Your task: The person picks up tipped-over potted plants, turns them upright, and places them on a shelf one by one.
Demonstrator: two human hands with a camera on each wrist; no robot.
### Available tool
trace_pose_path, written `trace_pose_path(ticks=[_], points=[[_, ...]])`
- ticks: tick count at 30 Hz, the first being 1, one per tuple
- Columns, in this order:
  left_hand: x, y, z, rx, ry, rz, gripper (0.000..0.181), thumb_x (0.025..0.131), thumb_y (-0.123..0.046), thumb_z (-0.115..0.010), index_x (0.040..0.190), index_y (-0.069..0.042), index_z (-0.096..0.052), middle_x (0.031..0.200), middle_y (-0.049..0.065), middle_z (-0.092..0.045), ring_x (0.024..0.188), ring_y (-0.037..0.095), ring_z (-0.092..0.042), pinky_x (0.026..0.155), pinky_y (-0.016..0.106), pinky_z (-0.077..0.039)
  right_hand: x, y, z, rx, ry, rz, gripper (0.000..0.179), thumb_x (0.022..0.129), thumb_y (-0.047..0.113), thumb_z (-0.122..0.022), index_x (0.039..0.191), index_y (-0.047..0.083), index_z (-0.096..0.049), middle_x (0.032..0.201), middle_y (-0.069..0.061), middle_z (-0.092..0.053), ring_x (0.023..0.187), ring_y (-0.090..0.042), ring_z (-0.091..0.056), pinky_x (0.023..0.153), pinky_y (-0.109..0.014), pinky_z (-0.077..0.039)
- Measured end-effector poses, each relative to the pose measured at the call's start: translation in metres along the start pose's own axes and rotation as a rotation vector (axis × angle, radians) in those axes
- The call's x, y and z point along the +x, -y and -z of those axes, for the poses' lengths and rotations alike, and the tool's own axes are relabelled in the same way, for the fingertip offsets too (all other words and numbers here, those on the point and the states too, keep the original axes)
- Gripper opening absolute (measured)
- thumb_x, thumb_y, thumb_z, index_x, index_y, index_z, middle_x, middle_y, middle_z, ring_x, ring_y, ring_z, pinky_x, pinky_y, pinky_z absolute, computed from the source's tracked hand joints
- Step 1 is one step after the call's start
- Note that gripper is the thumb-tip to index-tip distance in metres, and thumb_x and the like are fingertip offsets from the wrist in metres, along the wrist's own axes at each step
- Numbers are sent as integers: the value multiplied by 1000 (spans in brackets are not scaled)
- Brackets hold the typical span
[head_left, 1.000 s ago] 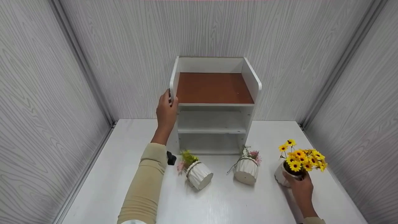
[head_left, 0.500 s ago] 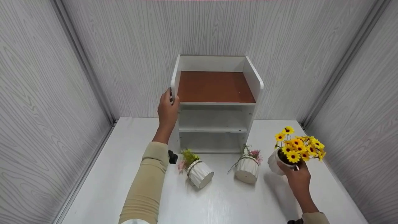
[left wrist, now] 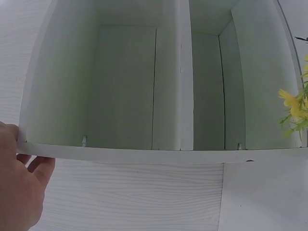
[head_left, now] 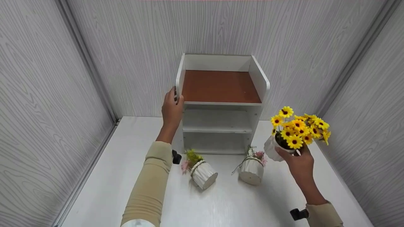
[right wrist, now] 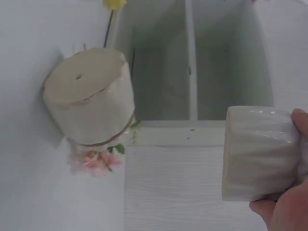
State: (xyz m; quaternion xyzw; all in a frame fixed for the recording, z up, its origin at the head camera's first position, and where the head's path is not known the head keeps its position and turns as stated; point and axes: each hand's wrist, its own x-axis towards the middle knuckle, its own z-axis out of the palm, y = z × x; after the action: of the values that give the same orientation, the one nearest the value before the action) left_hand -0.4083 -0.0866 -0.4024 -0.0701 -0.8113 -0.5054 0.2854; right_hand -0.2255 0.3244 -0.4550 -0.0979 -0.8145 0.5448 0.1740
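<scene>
My left hand (head_left: 172, 110) grips the left side panel of a small white shelf unit (head_left: 217, 129), thumb at the front edge and fingers on the outside; the left wrist view also shows the hand (left wrist: 19, 180) at the panel's edge. My right hand (head_left: 301, 165) holds a white ribbed flowerpot (head_left: 272, 150) of yellow daisy-like flowers (head_left: 296, 130), raised above the table and tilted. In the right wrist view the held pot (right wrist: 260, 156) appears sideways, its flowers out of sight.
Two white pots lie tipped over before the shelf: one (head_left: 204, 175) with yellow-green and pink flowers, another (head_left: 251, 171) with pink flowers. The shelf has a brown top (head_left: 221, 86) between raised sides and two compartments below. Grey wood-grain walls (head_left: 217, 28) enclose the white table (head_left: 104, 176).
My right hand has lifted the yellow-flower pot off the table and carried it up and slightly left towards the shelf. The left hand keeps its grip on the shelf's side.
</scene>
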Motion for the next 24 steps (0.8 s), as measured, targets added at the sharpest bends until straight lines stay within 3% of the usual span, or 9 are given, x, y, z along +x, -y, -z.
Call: trace_pose_path(ticks=[12, 24], points=[[-2, 0, -4, 1, -3, 14, 51, 106, -27, -50, 153, -9, -41, 143, 12, -54, 126, 29, -61, 99, 44, -54, 20, 64, -15, 63, 62, 81, 98, 81, 40, -84, 159, 24, -27, 160, -1, -34, 146, -25, -39, 108, -43, -46], [-2, 0, -3, 3, 5, 27, 52, 106, -26, -49, 154, -8, -39, 144, 13, -52, 127, 29, -60, 100, 44, -53, 42, 111, -37, 134, 42, 274, 89, 79, 36, -87, 153, 21, -39, 151, 1, -46, 139, -17, -47, 109, -41, -47]])
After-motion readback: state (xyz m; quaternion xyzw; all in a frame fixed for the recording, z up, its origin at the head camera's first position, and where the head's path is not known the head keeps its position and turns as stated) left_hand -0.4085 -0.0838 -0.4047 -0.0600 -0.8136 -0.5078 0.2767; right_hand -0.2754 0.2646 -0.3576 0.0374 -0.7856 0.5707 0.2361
